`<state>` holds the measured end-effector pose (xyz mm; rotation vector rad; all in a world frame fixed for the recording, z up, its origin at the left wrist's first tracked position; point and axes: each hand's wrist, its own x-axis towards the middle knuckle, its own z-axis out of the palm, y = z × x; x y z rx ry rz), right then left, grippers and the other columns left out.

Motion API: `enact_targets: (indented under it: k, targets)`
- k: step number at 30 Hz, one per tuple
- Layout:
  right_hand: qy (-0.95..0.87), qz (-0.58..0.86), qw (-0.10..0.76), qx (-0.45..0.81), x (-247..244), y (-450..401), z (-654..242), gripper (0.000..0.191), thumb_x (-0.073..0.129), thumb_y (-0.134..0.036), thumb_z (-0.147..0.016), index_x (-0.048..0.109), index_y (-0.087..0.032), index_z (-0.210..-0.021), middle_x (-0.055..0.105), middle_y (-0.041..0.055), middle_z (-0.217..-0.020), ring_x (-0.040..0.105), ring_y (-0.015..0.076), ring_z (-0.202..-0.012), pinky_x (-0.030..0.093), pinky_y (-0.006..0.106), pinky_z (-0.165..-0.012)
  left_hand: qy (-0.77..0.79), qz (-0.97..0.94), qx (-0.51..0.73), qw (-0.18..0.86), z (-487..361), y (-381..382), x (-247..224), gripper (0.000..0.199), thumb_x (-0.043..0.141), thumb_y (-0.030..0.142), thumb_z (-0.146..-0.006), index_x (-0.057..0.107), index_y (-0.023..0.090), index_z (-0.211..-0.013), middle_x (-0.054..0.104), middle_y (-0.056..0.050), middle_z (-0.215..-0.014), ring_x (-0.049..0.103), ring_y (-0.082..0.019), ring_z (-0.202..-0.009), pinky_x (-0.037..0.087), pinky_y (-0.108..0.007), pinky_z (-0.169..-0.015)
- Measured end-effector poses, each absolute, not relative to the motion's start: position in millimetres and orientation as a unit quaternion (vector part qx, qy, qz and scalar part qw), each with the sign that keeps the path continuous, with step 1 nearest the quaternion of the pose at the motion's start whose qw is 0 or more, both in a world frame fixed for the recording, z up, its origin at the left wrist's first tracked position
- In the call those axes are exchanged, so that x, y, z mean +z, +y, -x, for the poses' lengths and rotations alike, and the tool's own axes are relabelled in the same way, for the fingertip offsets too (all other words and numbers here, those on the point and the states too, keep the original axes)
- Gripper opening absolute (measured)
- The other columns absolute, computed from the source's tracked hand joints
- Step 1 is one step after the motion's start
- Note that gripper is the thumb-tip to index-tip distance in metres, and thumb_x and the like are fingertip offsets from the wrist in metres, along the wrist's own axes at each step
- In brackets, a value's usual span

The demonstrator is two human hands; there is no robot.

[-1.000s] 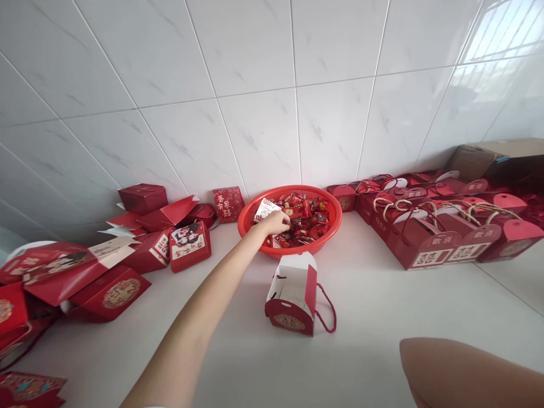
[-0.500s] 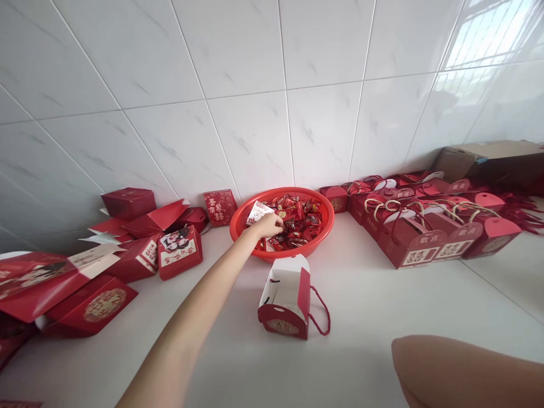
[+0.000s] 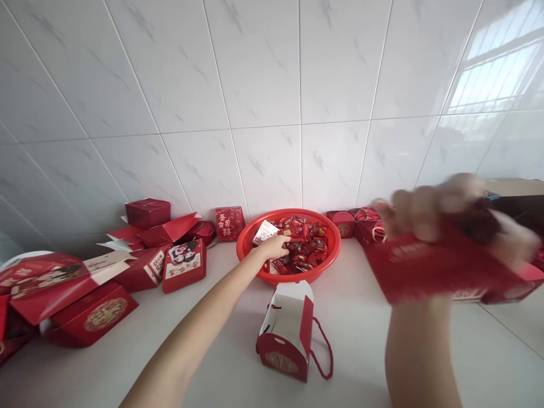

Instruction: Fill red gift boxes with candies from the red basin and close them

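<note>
My left hand (image 3: 274, 247) reaches into a red plastic basket (image 3: 244, 241) filled with small wrapped candies (image 3: 312, 255). Its fingers are closed on a red candy packet at the near side of the pile. On the right, my right hand (image 3: 433, 207) is raised and smeared by motion, its fingers bent over a flat red packet (image 3: 425, 266) that hangs in front of my wrist. Between my arms an open red gift box (image 3: 283, 357) with a white inside stands on the table, its red rope handle lying to the right.
Several red boxes (image 3: 106, 317) lie piled at the left. A printed red box (image 3: 229, 224) leans against the tiled wall (image 3: 263, 164). More red boxes with rope handles (image 3: 342, 222) stand at the right, partly behind my right hand. A brown carton (image 3: 516, 187) sits beyond them.
My right hand has come up into view on the right with a red packet in it. My left hand stays in the basket. The view has tilted up slightly.
</note>
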<state>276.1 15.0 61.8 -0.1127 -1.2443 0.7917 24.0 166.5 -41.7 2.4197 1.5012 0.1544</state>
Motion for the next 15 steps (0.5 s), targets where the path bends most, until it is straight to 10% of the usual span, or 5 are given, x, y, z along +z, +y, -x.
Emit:
enact_targets:
  k: [9,15]
  targets:
    - [-0.379,0.206,0.705,0.564,27,104,-231,0.014,0.071,-0.030,-0.071,0.061,-0.021,-0.070,0.058,-0.0038,-0.058,0.057,0.0116,-0.056,0.059,0.028,-0.068,0.479,-0.853,0.014,0.205,-36,155,-37,0.041,0.058,0.051,-0.086,0.063,0.019,-0.060,0.062,-0.002,-0.062,0.061,-0.018,-0.065,0.043,-0.027,-0.061]
    - [-0.214,0.316,0.660,0.648,-8,137,-212,0.006,0.067,-0.019,-0.071,0.063,-0.018,-0.066,0.064,-0.0016,-0.056,0.057,0.0127,-0.045,0.052,0.024,-0.046,0.450,-0.823,-0.062,0.341,-34,155,-36,0.025,0.070,0.032,-0.064,0.072,0.024,-0.088,0.070,0.001,-0.081,0.065,-0.019,-0.073,0.048,-0.025,-0.060]
